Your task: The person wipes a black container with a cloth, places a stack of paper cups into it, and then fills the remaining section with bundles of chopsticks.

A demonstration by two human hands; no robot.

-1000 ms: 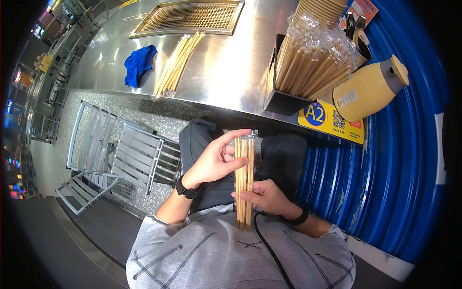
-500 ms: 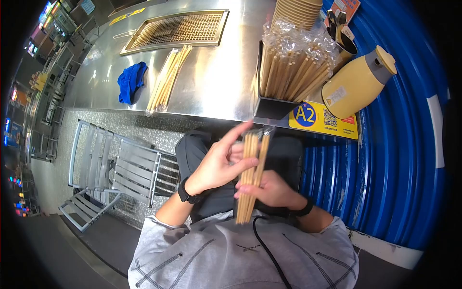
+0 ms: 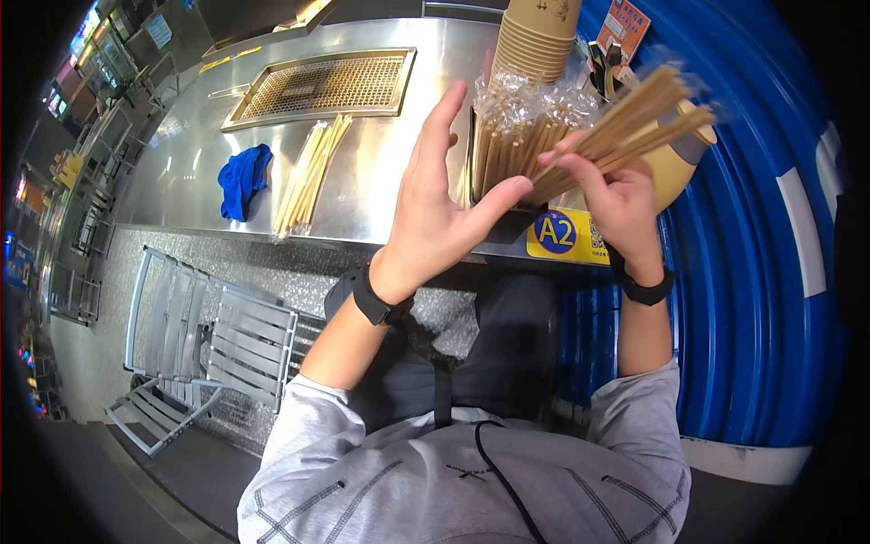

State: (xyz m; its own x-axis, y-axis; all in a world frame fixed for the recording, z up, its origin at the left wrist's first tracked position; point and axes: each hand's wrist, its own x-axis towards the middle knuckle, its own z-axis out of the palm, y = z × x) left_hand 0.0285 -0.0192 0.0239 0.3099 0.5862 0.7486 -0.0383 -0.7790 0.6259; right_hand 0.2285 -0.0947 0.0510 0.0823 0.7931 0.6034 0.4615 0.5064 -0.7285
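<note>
Chopsticks (image 3: 634, 122) raised; right hand (image 3: 621, 199) grips, left hand (image 3: 435, 213) open.

This is looking like a casual grill eatery, seen from a customer's seat. A long stainless-steel desk (image 3: 390, 181) is running along a blue corrugated wall (image 3: 752, 272), and a wire grill mesh (image 3: 317, 86) is sitting sunk into its top. A black holder (image 3: 497, 210) is standing packed with wrapped chopsticks (image 3: 507, 150), with a stack of paper cups (image 3: 535, 41) rising just behind it and a yellow jug (image 3: 680, 172) sitting beside it. A seat label reading A2 (image 3: 555, 233), with a QR code (image 3: 598, 238), is sticking to the desk edge. Metal folding chairs (image 3: 217, 326) are waiting on the speckled floor, and coloured signs (image 3: 54, 100) are glowing at far left.
</note>
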